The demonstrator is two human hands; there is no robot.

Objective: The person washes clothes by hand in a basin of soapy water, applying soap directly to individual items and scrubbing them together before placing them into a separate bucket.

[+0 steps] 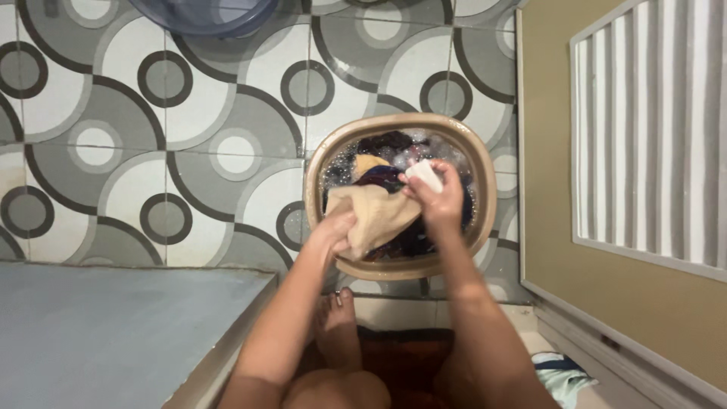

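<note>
A beige plastic wash basin (485, 189) stands on the patterned floor, holding soapy water and dark clothes (388, 142). My left hand (333, 229) grips a tan cloth (375, 216) at the basin's near left rim. My right hand (438, 198) holds a white bar of soap (423, 174) against the upper edge of that cloth. Both forearms reach down from the bottom of the view.
Grey-and-white circle-pattern tiles (189, 129) cover the floor. A blue basin (204, 14) sits at the top edge. A grey slab (113, 333) lies at lower left. A tan door with a striped panel (651, 136) fills the right. My foot (338, 326) rests below the basin.
</note>
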